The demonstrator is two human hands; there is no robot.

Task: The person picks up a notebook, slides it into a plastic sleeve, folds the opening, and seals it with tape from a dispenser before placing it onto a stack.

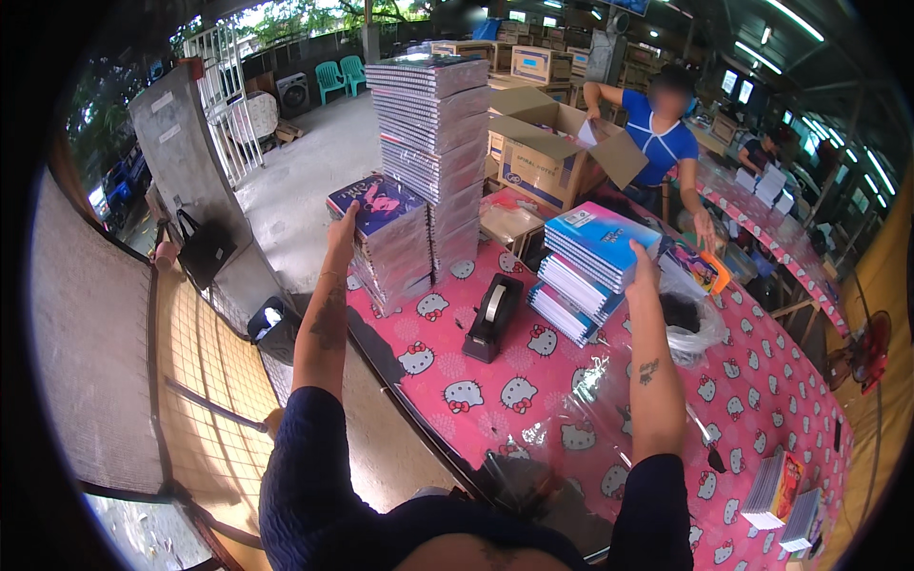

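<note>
At the left edge of the table, my left hand [345,228] grips the top pack of a short stack of plastic-wrapped spiral notebooks [392,255]. Its uppermost cover is dark purple with a pink figure. Right behind rises a much taller stack of wrapped spiral notebooks [433,133]. My right hand [645,268] is closed on the right side of a pile of blue spiral notebooks [595,240], its fingers partly hidden. That pile lies in offset layers, with the white page edges showing. Between the stacks stands a black tape dispenser [493,319].
Clear plastic wrap [595,409] lies on the pink patterned tablecloth [514,395]. Open cardboard boxes [538,157] stand behind. Across the table, a co-worker in blue [657,143] reaches toward an orange item [714,274]. More notebooks [773,490] sit near right.
</note>
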